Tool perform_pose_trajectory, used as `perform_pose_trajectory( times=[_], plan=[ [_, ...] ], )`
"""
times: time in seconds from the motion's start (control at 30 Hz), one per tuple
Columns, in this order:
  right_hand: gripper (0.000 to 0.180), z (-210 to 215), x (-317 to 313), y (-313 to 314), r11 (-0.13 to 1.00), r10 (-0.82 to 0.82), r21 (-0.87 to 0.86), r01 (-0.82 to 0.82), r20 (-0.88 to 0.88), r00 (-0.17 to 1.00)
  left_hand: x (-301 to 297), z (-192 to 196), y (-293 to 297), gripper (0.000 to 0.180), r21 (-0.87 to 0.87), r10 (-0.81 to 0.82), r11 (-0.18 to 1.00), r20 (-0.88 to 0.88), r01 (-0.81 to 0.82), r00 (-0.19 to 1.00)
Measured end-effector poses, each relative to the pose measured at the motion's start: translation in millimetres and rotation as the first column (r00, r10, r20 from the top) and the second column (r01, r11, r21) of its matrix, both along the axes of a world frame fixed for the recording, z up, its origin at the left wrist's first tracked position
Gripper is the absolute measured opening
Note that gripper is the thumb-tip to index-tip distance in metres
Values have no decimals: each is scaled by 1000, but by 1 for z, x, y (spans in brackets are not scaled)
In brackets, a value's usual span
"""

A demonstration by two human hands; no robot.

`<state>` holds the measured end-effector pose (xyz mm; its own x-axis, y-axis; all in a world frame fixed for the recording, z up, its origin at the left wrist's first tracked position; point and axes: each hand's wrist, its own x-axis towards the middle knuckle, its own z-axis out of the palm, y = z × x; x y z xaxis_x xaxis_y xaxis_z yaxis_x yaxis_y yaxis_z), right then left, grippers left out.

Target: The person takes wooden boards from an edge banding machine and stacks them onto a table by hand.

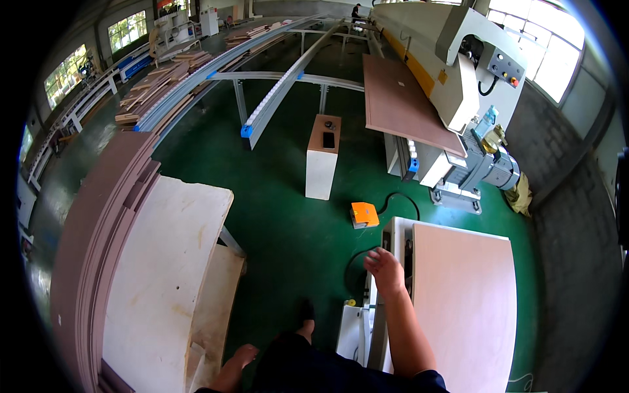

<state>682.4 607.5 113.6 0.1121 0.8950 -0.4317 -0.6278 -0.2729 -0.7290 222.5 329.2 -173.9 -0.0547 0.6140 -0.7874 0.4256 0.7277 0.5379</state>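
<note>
At the right-hand worktop's left edge, right hand, fingers spread and grasping nothing, rests beside the pale panel lying flat, unlifted; left hand hangs loose, empty.

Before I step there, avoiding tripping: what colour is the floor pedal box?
Orange pedal box, head view.

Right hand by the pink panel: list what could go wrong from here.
1. The right hand reaches over the left edge of the pink panel; fingers might get pinched or catch a splinter there.
2. A black cable loops across the green floor beside the orange pedal, so a foot could snag it.
</note>
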Motion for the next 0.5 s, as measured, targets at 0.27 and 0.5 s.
perform_pose_trajectory(
  times=[0.27, 0.5],
  plan=[
    [41, -10, 8, 98, 996, -86, 11, 88, -138, 987, 21, 47, 59, 25, -11, 328, 945, 17, -328, 944],
    [70, -3, 11, 164, 990, -131, 28, 138, -179, 975, 21, 30, 50, 22, -79, 397, 917, 105, -390, 912]
  ],
)
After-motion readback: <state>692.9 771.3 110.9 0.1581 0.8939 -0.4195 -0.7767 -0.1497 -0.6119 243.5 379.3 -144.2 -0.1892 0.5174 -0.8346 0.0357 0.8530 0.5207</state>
